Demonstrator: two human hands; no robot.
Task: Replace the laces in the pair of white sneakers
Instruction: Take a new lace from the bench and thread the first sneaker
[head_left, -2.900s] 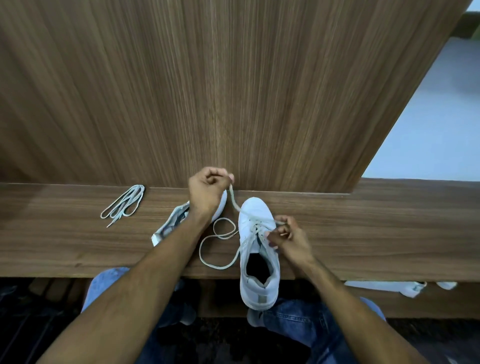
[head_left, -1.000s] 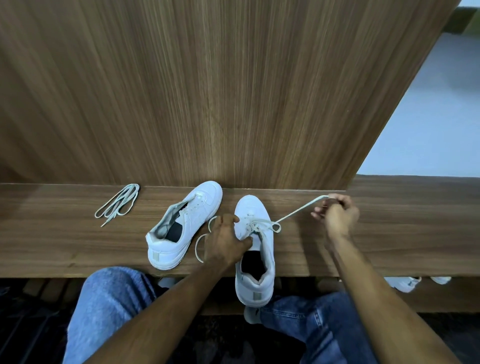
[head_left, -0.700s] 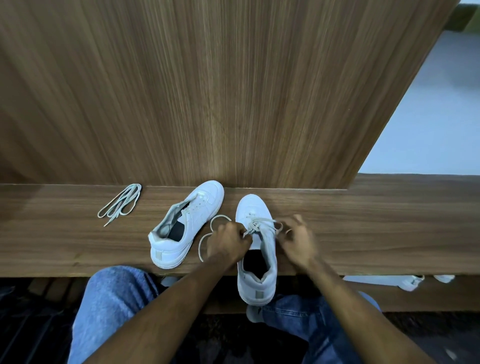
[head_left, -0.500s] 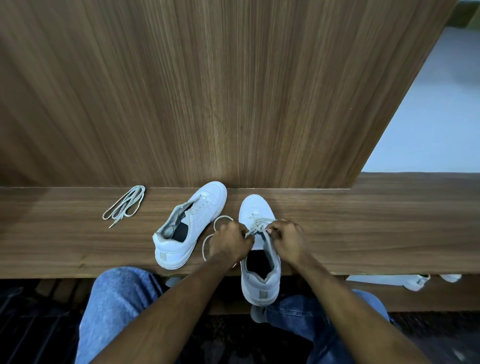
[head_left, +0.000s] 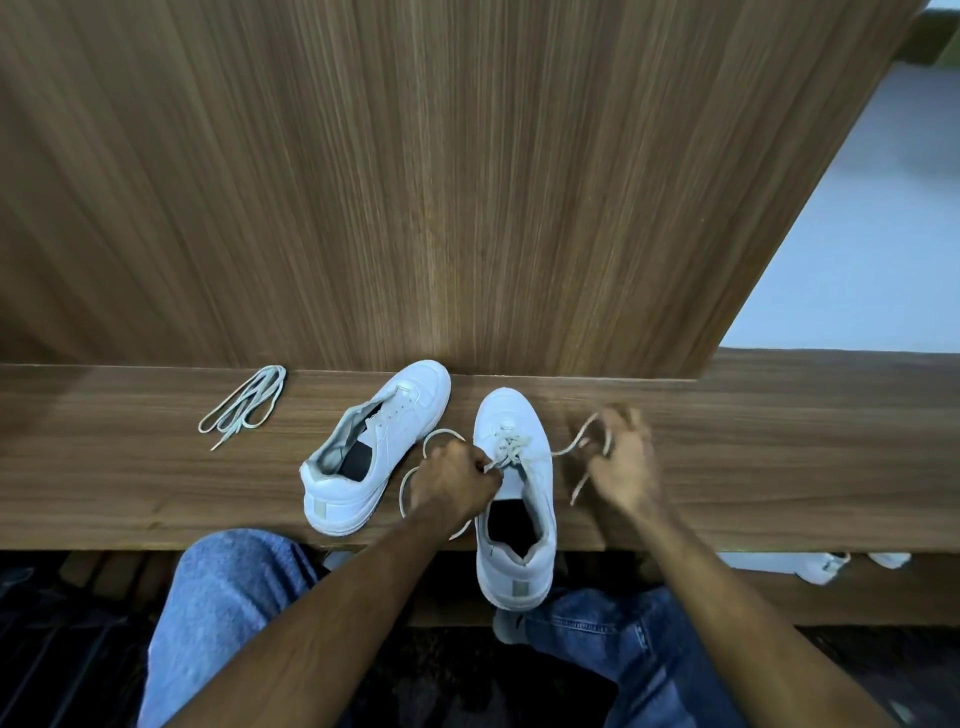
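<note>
At a wooden bench (head_left: 156, 483), I work a lace (head_left: 511, 449) through the sneaker (head_left: 514, 499) that lies straight ahead of me, its heel hanging off the near edge toward my knees. My left hand (head_left: 452, 480) is clenched around the lace at the sneaker's left side, knuckles up, pinning the crossings by the eyelets; a slack loop of the same lace curls out to the left of that hand. My right hand (head_left: 621, 467) is off to the sneaker's right, fingers curled round the other lace end, which runs taut from the eyelets to my fingers and then dangles below them. That hand is blurred, so the exact pinch is hard to read.

Only the rows nearest the toe look laced; the upper eyelets, closer to my wrists, appear bare. I judge this to be mid-threading of the first shoe: the free end is being drawn through and snugged.

Next, I reckon, the end in my right hand needs its tip aimed at the following eyelet while my left hand keeps tension on the crossings.

The second sneaker (head_left: 374, 452) lies to the left of my left hand, unlaced as far as I can tell. A spare lace (head_left: 244, 402) lies bundled farther left.
</note>
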